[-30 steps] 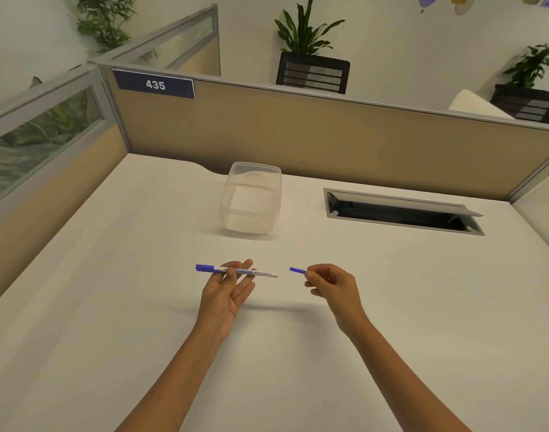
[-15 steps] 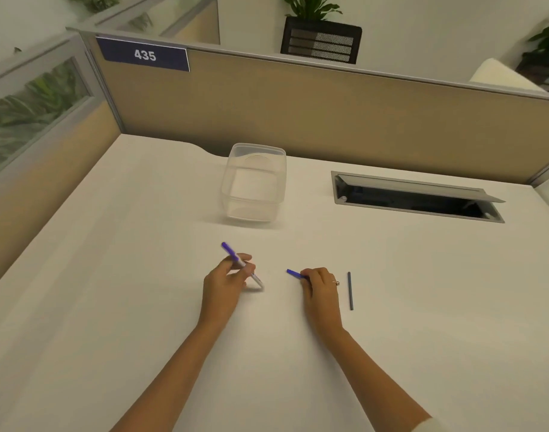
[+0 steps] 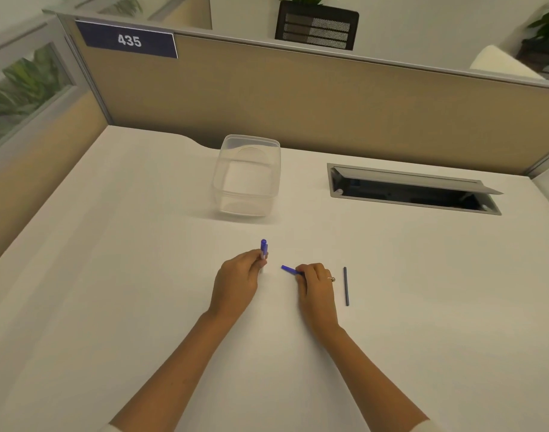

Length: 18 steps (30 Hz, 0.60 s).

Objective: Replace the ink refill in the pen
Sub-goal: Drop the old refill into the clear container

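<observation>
My left hand [image 3: 238, 280] grips a white pen barrel with a blue end [image 3: 263, 248], standing nearly upright with its lower end on the white desk [image 3: 111, 275]. My right hand [image 3: 316, 282] rests on the desk with its fingers closed on a small blue pen piece [image 3: 289, 269] that sticks out to the left. A thin dark ink refill [image 3: 346, 285] lies loose on the desk just right of my right hand, apart from it.
A clear plastic container [image 3: 247, 176] stands behind my hands. An open cable hatch [image 3: 413, 190] is set into the desk at the back right. Beige partition walls [image 3: 298, 98] close off the back and left.
The pen barrel swung from level to nearly upright in my left hand. Both hands lowered to the desk. The view tilted down, bringing the loose refill into sight.
</observation>
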### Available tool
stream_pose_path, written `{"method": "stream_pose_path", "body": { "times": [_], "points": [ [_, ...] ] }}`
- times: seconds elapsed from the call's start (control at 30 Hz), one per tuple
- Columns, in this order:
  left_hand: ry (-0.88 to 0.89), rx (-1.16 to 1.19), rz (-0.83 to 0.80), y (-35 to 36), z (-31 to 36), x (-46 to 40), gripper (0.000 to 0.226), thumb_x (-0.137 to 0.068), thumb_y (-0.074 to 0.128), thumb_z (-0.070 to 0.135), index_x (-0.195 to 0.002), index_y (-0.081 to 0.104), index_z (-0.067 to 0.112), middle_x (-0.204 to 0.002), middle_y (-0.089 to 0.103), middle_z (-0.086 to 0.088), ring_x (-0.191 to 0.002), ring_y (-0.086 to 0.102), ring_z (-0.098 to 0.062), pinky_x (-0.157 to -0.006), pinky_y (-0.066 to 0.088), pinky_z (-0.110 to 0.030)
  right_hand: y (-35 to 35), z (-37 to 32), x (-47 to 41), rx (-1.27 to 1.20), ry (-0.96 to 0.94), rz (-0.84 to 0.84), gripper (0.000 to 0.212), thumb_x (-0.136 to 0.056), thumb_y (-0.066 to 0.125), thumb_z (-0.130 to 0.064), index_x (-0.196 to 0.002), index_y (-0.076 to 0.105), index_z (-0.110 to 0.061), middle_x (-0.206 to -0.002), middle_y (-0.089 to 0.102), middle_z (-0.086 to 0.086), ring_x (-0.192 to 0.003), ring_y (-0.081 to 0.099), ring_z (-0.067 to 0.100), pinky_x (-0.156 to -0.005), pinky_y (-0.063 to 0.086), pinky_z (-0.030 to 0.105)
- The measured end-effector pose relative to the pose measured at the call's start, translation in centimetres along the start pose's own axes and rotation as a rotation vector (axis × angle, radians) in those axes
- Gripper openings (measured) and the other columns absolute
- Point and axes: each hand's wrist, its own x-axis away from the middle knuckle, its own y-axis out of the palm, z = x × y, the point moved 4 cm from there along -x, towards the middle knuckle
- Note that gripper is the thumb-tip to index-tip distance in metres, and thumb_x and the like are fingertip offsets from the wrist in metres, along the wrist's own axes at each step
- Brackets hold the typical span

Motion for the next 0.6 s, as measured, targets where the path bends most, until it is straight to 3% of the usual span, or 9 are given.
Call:
{"method": "stream_pose_path", "body": {
  "times": [0.13,0.23,0.47,0.6],
  "points": [
    [-0.015,0.087,0.072,-1.2,1.1,-0.9,0.018,-0.092,0.052,0.015,-0.102,0.066,0.01,-0.097,0.066,0.011,-0.085,0.063,-0.005,-0.076,0.051,-0.017,0.0,-0.1,0.1,-0.007,-0.007,0.012,0.013,-0.093,0.05,-0.006,-0.098,0.062,-0.008,-0.097,0.058,0.009,-0.084,0.049,0.023,-0.074,0.037,0.025],
    [-0.116,0.24,0.135,-2.4,1.6,-1.6,0.013,-0.09,0.053,0.011,-0.098,0.063,0.014,-0.097,0.066,0.009,-0.085,0.062,0.005,-0.075,0.046,-0.008,-0.1,-0.1,0.1,-0.006,-0.013,0.022,0.013,-0.092,0.051,-0.006,-0.098,0.062,-0.007,-0.096,0.058,0.009,-0.083,0.045,0.018,-0.074,0.034,0.023],
    [-0.568,0.862,0.232,-4.0,-0.6,-1.9,0.008,-0.088,0.057,0.013,-0.087,0.061,0.02,-0.09,0.068,-0.004,-0.091,0.067,-0.018,-0.081,0.054,-0.032,-0.1,-0.1,0.2,0.018,-0.008,0.043,0.011,-0.091,0.052,-0.006,-0.096,0.062,-0.007,-0.094,0.056,0.009,-0.081,0.045,0.021,-0.071,0.035,0.026],
    [-0.727,0.977,0.182,-3.9,-3.7,-0.7,0.012,-0.091,0.057,0.022,-0.097,0.064,0.015,-0.089,0.064,-0.004,-0.089,0.065,-0.023,-0.081,0.055,-0.035,-0.2,0.0,0.4,0.079,0.007,0.073,0.014,-0.09,0.051,-0.012,-0.094,0.064,-0.006,-0.092,0.057,0.009,-0.08,0.048,0.026,-0.069,0.039,0.03]
  ]
}}
